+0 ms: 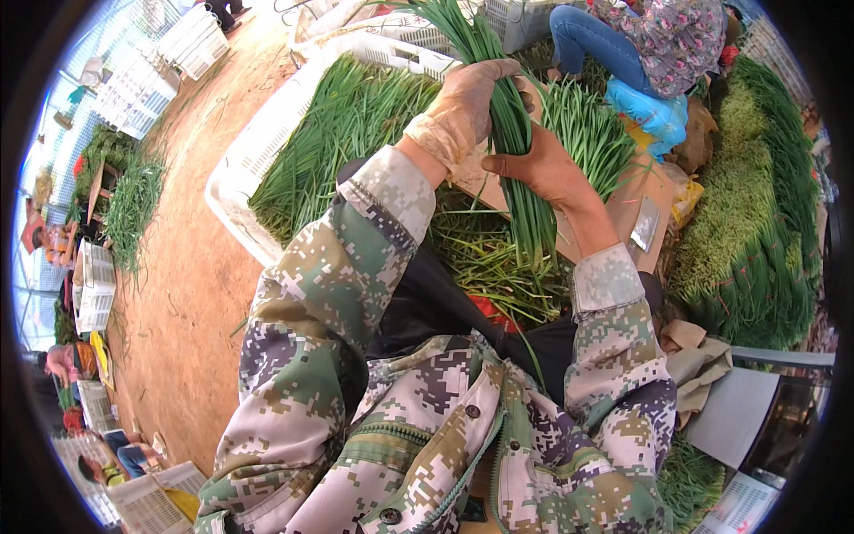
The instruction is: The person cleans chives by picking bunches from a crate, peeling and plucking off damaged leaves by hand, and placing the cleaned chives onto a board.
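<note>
My left hand (467, 107), in a thin pale glove, is closed around the upper part of a bundle of long green garlic chives (510, 120). Lower down, my right hand (544, 167) grips the same bundle between thumb and fingers. The bundle hangs over my lap, its lower leaves above loose trimmings (494, 267). To the left, a white plastic crate (233, 160) holds many chives lying flat. More cut chives (580, 127) lie on a wooden board (640, 190) at the right, and a flat metal blade (645, 223) rests near the board's edge.
Tied chive bundles (754, 267) are stacked at the far right. A person in a floral top (654, 47) sits by a blue plastic bag (650, 117). White crates (137, 93) and other people line the left, beyond the dirt floor (153, 334). A cloth (697, 364) lies near my right elbow.
</note>
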Demonstrator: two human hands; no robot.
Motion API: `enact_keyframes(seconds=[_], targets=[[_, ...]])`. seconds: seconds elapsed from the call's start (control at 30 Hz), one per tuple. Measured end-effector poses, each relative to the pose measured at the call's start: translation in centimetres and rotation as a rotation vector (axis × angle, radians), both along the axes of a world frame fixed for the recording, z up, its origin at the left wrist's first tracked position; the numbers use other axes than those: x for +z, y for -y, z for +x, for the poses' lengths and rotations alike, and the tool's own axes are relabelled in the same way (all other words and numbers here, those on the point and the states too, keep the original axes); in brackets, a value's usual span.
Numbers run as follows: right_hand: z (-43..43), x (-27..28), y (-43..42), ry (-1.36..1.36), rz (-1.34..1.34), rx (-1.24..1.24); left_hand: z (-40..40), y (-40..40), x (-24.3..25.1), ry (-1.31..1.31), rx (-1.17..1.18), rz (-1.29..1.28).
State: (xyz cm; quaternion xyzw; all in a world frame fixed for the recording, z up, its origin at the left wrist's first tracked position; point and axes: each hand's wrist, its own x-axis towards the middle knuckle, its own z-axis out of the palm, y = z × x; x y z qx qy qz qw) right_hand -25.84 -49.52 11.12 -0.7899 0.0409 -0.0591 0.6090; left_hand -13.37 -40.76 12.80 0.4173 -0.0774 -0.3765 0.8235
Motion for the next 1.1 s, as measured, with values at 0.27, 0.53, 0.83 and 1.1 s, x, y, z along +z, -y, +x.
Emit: enact_keyframes(seconds=[0.27, 0.53, 0.83, 1.1], targets=[[0.3, -0.7, 0.4, -0.154, 0.119, 0.035, 0.4, -0.1, -1.2, 0.038, -0.017, 0.038], [0.2, -0.3, 1.7, -0.11, 0.17, 0.03, -3.0, -3.2, -3.3, 0.426, -0.314, 0.312], [-2.6, 0.8, 5.0, 0.0, 0.481, -0.18, -5.1, -8.8, -14.0, 0.897, -0.533, 0.646], [-5.0, 0.8, 7.2, 0.24, 0.751, -0.052, -6.0, -13.4, -7.4, 0.649, -0.221, 0.893]])
